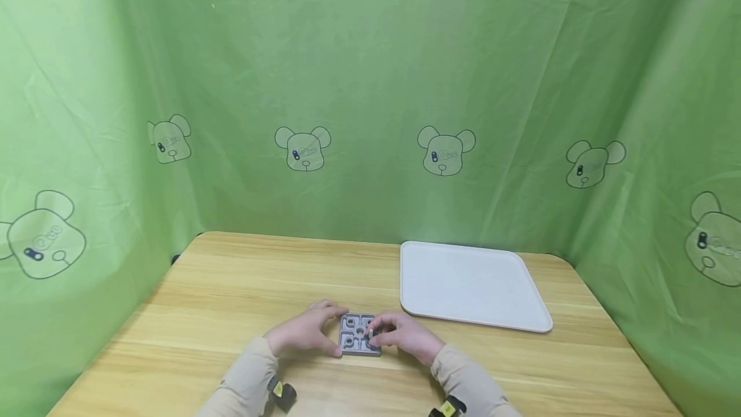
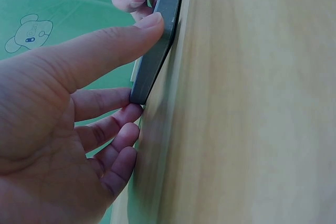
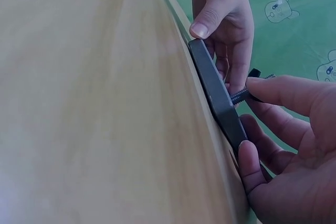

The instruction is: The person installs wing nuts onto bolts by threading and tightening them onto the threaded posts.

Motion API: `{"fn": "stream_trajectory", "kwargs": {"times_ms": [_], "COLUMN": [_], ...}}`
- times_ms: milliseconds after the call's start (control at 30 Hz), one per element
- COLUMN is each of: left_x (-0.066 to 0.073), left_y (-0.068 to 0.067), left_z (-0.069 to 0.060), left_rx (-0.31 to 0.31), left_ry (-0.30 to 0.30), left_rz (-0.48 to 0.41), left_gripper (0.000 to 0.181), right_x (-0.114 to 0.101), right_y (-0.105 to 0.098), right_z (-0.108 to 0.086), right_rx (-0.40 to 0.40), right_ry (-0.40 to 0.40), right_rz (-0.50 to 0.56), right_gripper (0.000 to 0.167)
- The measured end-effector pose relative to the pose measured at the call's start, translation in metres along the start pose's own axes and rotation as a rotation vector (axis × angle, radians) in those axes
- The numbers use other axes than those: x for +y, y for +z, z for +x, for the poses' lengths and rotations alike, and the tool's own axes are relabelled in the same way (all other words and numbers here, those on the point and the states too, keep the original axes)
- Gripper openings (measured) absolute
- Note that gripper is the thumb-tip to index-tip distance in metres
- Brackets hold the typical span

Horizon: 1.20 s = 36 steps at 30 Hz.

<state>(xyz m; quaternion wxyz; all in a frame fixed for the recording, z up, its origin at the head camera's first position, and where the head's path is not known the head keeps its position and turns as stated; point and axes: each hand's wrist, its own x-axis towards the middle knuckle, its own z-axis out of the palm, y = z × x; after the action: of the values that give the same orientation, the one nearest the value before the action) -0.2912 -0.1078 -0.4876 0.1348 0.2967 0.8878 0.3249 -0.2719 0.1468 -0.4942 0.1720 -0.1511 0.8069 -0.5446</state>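
Threads of the bolt pinched in the right hand show only in wrist views; only the head view shows the recessed face of the plate, gripped at left by the left hand on the table, its right partly hidden behind fingers.

No readable text, curtain lettering blurred

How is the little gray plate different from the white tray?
Color: the gray plate is dark gray, while the white tray is white.
Size: the gray plate is much smaller than the white tray.
Surface: the gray plate has holes or hollows in it; the white tray looks smooth.
Touch: the left hand holds the gray plate, but no hand touches the white tray.
Both are four-sided and on the wooden table.
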Motion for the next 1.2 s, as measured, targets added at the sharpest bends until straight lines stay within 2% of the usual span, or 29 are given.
{"fn": "stream_trajectory", "kwargs": {"times_ms": [600, 1000, 1200], "left_x": [0.0014, 0.0010, 0.0007], "left_y": [-0.0004, -0.0006, -0.0010], "left_z": [-0.0005, -0.0003, -0.0005], "left_rx": [0.003, -0.001, 0.002], "left_ry": [-0.008, 0.007, 0.008], "left_rz": [-0.002, 0.001, 0.006], "left_gripper": [0.087, 0.087, 0.087], "right_x": [-0.0014, 0.0003, -0.0002], "right_y": [0.0024, -0.0046, -0.0049], "right_z": [0.0009, -0.0012, 0.0003], "right_rx": [0.014, -0.043, -0.039], "right_ry": [-0.017, 0.008, 0.011], "right_rz": [-0.019, 0.025, 0.024], "right_gripper": [0.024, 0.033, 0.033]}}
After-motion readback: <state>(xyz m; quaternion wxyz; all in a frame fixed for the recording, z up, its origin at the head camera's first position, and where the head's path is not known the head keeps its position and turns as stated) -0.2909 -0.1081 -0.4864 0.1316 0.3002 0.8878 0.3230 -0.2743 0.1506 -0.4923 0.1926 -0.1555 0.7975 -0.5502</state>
